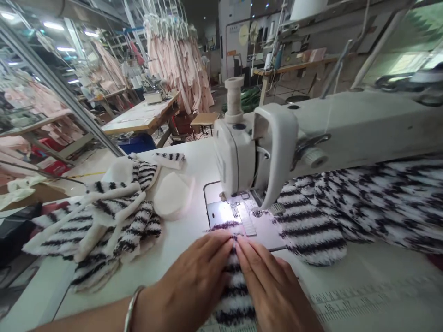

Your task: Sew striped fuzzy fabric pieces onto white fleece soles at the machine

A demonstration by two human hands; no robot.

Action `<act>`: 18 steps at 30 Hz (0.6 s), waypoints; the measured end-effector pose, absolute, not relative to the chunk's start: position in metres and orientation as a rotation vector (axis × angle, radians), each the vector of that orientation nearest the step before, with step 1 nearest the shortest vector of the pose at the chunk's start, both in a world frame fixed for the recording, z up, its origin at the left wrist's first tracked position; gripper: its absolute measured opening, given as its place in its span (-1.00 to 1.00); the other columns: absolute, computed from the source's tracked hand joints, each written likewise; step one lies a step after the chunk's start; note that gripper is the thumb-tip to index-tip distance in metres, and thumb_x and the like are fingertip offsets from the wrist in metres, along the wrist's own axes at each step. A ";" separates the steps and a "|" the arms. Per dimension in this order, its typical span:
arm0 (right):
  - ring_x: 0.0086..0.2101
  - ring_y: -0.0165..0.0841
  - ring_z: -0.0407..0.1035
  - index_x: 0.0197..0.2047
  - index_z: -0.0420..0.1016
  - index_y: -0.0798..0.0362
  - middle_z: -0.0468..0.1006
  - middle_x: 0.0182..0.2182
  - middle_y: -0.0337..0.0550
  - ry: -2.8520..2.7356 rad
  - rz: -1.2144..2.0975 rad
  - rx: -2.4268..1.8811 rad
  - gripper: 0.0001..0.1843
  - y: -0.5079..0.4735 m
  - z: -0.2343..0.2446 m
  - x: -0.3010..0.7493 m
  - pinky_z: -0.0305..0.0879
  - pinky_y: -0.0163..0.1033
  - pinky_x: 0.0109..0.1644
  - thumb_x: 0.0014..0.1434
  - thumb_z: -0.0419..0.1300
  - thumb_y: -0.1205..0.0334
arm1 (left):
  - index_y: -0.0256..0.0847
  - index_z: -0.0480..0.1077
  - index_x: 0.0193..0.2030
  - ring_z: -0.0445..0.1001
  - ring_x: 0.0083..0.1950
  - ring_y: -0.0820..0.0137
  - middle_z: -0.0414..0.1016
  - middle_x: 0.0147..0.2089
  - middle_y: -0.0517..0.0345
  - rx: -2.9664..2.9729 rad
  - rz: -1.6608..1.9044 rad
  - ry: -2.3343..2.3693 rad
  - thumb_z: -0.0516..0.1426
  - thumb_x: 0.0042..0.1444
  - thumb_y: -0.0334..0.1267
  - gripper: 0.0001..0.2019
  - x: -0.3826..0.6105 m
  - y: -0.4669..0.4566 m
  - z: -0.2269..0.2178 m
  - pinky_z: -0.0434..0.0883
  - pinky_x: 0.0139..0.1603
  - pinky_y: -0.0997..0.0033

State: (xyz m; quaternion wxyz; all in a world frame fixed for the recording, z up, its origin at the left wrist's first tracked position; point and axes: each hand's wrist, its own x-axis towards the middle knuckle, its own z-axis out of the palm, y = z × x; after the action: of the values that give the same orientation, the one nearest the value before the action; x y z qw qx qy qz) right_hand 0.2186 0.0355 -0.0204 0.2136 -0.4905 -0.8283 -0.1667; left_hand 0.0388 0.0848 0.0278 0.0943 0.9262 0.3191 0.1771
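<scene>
A strip of black-and-white striped plush fabric (236, 295) lies on the sewing table in front of the sewing machine (242, 152). My left hand (194, 272) pinches its far end from the left, with a metal bangle at the wrist. From the other side my right hand (268, 276) pinches the same end, the fingertips of both hands nearly touching. The far edge of the fabric lies close to the lit needle plate (221, 212), just short of the presser foot (235, 210).
Striped plush pieces (114, 221) are heaped at the left beside a white round piece (171, 196). More striped fabric (311, 226) lies under the machine arm at the right. A ruler scale (353, 302) runs along the front right. Pink garments (180, 69) hang behind.
</scene>
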 end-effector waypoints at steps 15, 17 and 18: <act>0.12 -0.26 0.21 0.09 0.40 0.19 0.44 0.09 -0.12 -2.061 -0.266 -1.438 -0.41 0.069 -0.033 0.214 0.10 -0.05 0.13 0.12 -0.23 0.63 | -0.37 0.13 0.18 0.27 0.20 0.17 0.29 0.15 -0.19 2.731 0.531 0.981 -0.07 0.20 -0.49 -0.61 0.047 0.108 0.014 0.34 0.24 0.06; 0.14 -0.28 0.18 0.10 0.39 0.16 0.42 0.11 -0.16 -2.044 -0.235 -1.416 -0.40 0.070 -0.035 0.215 0.10 -0.07 0.14 0.13 -0.23 0.62 | -0.36 0.14 0.17 0.26 0.20 0.17 0.29 0.15 -0.19 2.731 0.526 0.993 -0.06 0.20 -0.47 -0.62 0.047 0.109 0.011 0.32 0.24 0.05; 0.15 -0.29 0.16 0.11 0.38 0.15 0.41 0.13 -0.17 -2.067 -0.225 -1.403 -0.40 0.070 -0.036 0.215 0.11 -0.09 0.14 0.13 -0.23 0.62 | -0.35 0.15 0.17 0.26 0.20 0.17 0.29 0.15 -0.18 2.730 0.524 0.996 -0.05 0.20 -0.46 -0.63 0.046 0.110 0.010 0.31 0.25 0.04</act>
State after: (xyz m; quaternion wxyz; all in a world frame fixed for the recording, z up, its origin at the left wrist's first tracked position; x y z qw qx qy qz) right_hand 0.2150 0.0699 -0.0360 0.3115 -0.5317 -0.7830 -0.0853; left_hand 0.0464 0.1097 0.0100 0.0944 0.9204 0.3359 0.1765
